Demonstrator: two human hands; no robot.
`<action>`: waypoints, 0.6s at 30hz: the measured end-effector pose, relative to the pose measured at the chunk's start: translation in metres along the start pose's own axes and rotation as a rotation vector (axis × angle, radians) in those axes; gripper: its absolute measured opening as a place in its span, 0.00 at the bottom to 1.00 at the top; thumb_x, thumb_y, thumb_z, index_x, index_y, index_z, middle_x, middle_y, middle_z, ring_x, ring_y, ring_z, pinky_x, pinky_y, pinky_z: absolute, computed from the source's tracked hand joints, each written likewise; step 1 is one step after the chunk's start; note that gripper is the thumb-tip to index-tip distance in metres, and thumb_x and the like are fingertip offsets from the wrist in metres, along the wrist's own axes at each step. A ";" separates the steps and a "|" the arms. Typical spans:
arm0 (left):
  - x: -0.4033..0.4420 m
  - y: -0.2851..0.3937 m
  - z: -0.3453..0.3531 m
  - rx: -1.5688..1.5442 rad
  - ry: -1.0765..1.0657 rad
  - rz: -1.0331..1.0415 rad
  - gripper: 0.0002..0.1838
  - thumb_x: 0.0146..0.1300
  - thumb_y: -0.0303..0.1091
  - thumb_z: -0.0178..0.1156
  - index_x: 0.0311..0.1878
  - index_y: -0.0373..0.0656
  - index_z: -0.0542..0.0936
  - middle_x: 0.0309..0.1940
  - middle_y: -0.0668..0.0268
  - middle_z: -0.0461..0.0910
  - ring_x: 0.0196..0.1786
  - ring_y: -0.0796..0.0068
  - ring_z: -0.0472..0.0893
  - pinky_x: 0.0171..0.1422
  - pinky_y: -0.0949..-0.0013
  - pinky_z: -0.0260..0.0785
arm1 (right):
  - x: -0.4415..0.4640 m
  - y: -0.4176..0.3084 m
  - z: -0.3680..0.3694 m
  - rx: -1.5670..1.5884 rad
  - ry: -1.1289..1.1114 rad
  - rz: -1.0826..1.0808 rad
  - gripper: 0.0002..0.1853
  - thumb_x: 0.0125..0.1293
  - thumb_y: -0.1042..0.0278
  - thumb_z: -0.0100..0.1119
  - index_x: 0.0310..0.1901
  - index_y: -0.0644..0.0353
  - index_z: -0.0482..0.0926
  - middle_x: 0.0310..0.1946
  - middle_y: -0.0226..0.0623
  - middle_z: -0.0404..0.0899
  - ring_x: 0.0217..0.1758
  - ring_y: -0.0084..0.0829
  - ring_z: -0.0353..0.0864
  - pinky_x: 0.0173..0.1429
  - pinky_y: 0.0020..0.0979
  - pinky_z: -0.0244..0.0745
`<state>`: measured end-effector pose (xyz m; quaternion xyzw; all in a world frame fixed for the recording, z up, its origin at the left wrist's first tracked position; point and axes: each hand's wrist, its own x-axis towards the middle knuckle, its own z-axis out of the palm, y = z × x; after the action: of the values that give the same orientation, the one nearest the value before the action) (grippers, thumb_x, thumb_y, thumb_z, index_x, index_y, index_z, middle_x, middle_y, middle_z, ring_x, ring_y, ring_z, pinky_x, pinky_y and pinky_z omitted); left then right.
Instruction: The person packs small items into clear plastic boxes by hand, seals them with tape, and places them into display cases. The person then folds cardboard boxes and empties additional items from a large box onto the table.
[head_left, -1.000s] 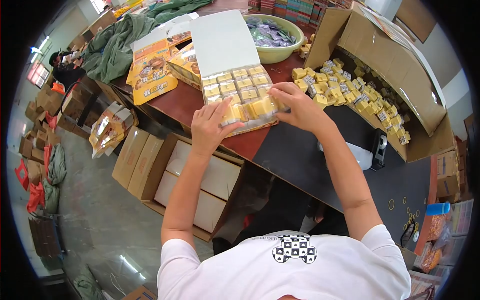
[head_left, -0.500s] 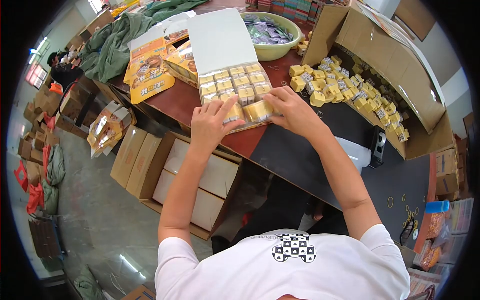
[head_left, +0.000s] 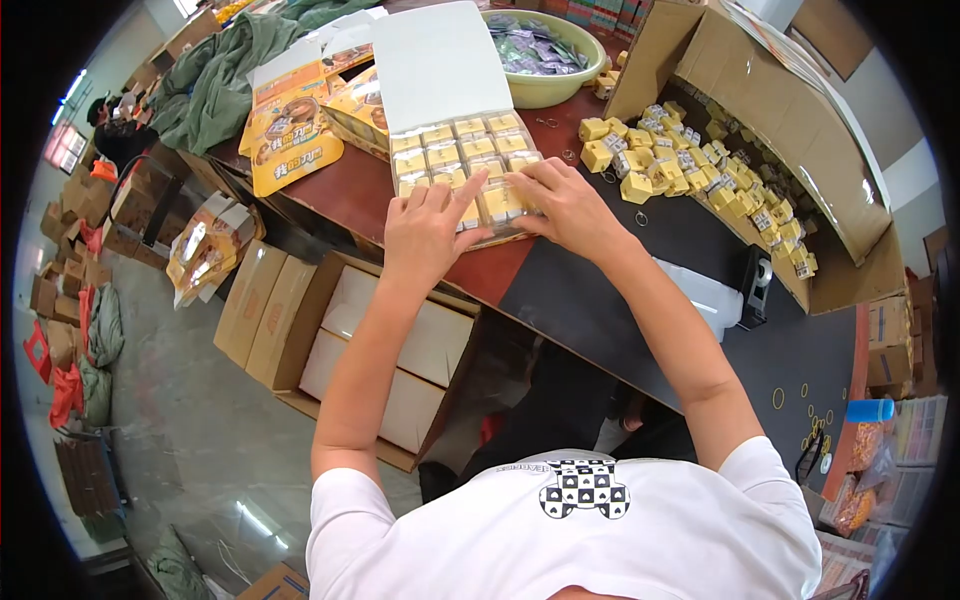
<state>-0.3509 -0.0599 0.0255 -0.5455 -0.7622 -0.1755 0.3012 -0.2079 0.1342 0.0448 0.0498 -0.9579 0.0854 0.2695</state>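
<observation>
A box with its white lid [head_left: 442, 65] folded up stands on the table, filled with rows of yellow cubes [head_left: 482, 148] in clear plastic wrap. My left hand [head_left: 425, 238] lies over the front left cubes, fingers spread and index stretched inward, its thumb near the box's front edge. Over the front right cubes rests my right hand [head_left: 578, 218], fingertips on top and thumb apart at the front. Both hands touch the cubes from above without grasping any one of them. The fingers partly cover the front row.
Loose yellow cube keychains [head_left: 690, 165] spill from a tipped cardboard carton [head_left: 830, 165]. A tub [head_left: 597, 75] of purple and green packets stands behind. Printed orange packaging [head_left: 295, 140] lies left, a tape dispenser [head_left: 752, 288] right. An open carton [head_left: 290, 345] of white boxes sits below the table.
The front cubes, tilted between my hands before, now lie level in the box. My fingers have moved from their sides onto their tops.
</observation>
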 end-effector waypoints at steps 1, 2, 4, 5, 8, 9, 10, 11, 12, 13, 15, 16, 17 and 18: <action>0.002 0.002 -0.002 -0.003 0.001 -0.001 0.36 0.54 0.56 0.73 0.68 0.62 0.80 0.39 0.74 0.77 0.41 0.76 0.76 0.48 0.70 0.65 | 0.001 0.001 0.000 -0.002 -0.002 0.001 0.29 0.55 0.67 0.74 0.61 0.60 0.78 0.55 0.39 0.76 0.54 0.42 0.75 0.61 0.40 0.74; 0.004 0.003 -0.004 -0.002 -0.018 -0.006 0.35 0.54 0.55 0.73 0.68 0.62 0.80 0.39 0.74 0.77 0.41 0.75 0.76 0.49 0.69 0.65 | 0.002 0.002 0.001 -0.010 -0.006 -0.007 0.29 0.56 0.66 0.74 0.60 0.59 0.78 0.55 0.39 0.76 0.54 0.41 0.75 0.61 0.39 0.74; 0.006 0.005 -0.009 0.003 -0.056 -0.018 0.35 0.54 0.55 0.73 0.67 0.62 0.80 0.39 0.73 0.77 0.41 0.74 0.76 0.50 0.68 0.64 | 0.006 0.004 0.002 -0.025 -0.011 -0.024 0.28 0.57 0.64 0.73 0.59 0.58 0.78 0.53 0.37 0.76 0.55 0.40 0.75 0.60 0.38 0.73; 0.006 0.006 -0.009 0.005 -0.077 -0.026 0.34 0.55 0.55 0.73 0.67 0.62 0.80 0.39 0.73 0.78 0.41 0.74 0.76 0.50 0.67 0.64 | 0.007 0.004 0.003 -0.031 -0.016 -0.034 0.27 0.57 0.63 0.73 0.59 0.57 0.78 0.52 0.37 0.76 0.56 0.39 0.75 0.60 0.38 0.73; 0.004 0.008 -0.002 0.055 -0.091 -0.044 0.33 0.55 0.55 0.73 0.65 0.62 0.80 0.38 0.72 0.78 0.42 0.72 0.76 0.51 0.66 0.64 | 0.009 0.006 0.004 0.010 -0.036 -0.048 0.27 0.57 0.65 0.73 0.59 0.58 0.78 0.53 0.37 0.76 0.57 0.40 0.74 0.60 0.38 0.73; 0.005 0.009 0.001 0.078 -0.097 -0.049 0.33 0.55 0.55 0.73 0.64 0.61 0.80 0.38 0.72 0.78 0.42 0.72 0.76 0.52 0.65 0.64 | 0.009 0.007 0.003 0.027 -0.044 -0.052 0.27 0.57 0.66 0.73 0.60 0.58 0.78 0.54 0.37 0.76 0.58 0.40 0.74 0.60 0.38 0.73; 0.006 0.010 0.004 0.100 -0.101 -0.054 0.32 0.55 0.55 0.73 0.64 0.61 0.81 0.38 0.71 0.78 0.42 0.71 0.76 0.52 0.65 0.64 | 0.009 0.010 0.001 0.043 -0.052 -0.056 0.27 0.57 0.67 0.72 0.60 0.58 0.78 0.54 0.37 0.76 0.59 0.40 0.74 0.60 0.38 0.74; 0.007 0.010 0.004 0.098 -0.098 -0.054 0.32 0.55 0.55 0.73 0.64 0.61 0.81 0.38 0.71 0.78 0.42 0.71 0.76 0.52 0.65 0.64 | 0.010 0.012 -0.003 0.040 -0.053 -0.056 0.27 0.57 0.67 0.72 0.60 0.58 0.78 0.54 0.37 0.76 0.59 0.40 0.74 0.60 0.38 0.74; 0.007 0.010 0.004 0.063 -0.093 -0.061 0.31 0.55 0.55 0.73 0.62 0.60 0.81 0.38 0.71 0.78 0.43 0.71 0.76 0.52 0.65 0.64 | 0.010 0.016 -0.009 0.091 -0.071 -0.040 0.27 0.57 0.69 0.72 0.60 0.58 0.78 0.56 0.37 0.76 0.59 0.40 0.74 0.61 0.38 0.74; 0.005 0.009 0.003 0.027 -0.090 -0.068 0.30 0.55 0.55 0.73 0.61 0.60 0.81 0.38 0.71 0.78 0.43 0.70 0.76 0.52 0.65 0.64 | 0.010 0.018 -0.015 0.143 -0.089 -0.023 0.28 0.57 0.70 0.72 0.61 0.58 0.78 0.57 0.37 0.76 0.59 0.39 0.75 0.61 0.37 0.74; 0.001 0.006 0.003 -0.044 -0.084 -0.084 0.29 0.55 0.54 0.74 0.59 0.59 0.82 0.38 0.70 0.78 0.44 0.69 0.76 0.52 0.65 0.65 | 0.007 0.021 -0.026 0.249 -0.125 0.011 0.28 0.57 0.74 0.72 0.61 0.57 0.78 0.59 0.36 0.76 0.59 0.39 0.75 0.61 0.36 0.74; 0.000 0.005 0.003 -0.046 -0.083 -0.086 0.29 0.55 0.54 0.74 0.59 0.59 0.82 0.38 0.70 0.78 0.44 0.69 0.76 0.52 0.65 0.65 | 0.006 0.021 -0.030 0.247 -0.128 0.010 0.28 0.57 0.74 0.72 0.61 0.57 0.78 0.59 0.36 0.76 0.59 0.39 0.75 0.61 0.36 0.74; -0.002 0.003 0.005 -0.076 -0.077 -0.090 0.29 0.54 0.54 0.74 0.59 0.58 0.82 0.39 0.69 0.78 0.44 0.68 0.76 0.52 0.64 0.65 | 0.003 0.021 -0.034 0.336 -0.146 0.101 0.29 0.57 0.76 0.72 0.62 0.58 0.78 0.60 0.36 0.76 0.59 0.37 0.75 0.62 0.36 0.73; -0.003 0.002 0.007 -0.106 -0.069 -0.094 0.29 0.54 0.54 0.74 0.59 0.58 0.82 0.39 0.68 0.78 0.45 0.68 0.76 0.52 0.63 0.65 | 0.001 0.020 -0.038 0.423 -0.162 0.192 0.29 0.56 0.78 0.72 0.62 0.59 0.77 0.60 0.35 0.75 0.60 0.36 0.75 0.63 0.35 0.73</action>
<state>-0.3504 -0.0573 0.0175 -0.5302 -0.7865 -0.2103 0.2369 -0.1924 0.1613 0.0743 0.0205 -0.9375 0.3050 0.1662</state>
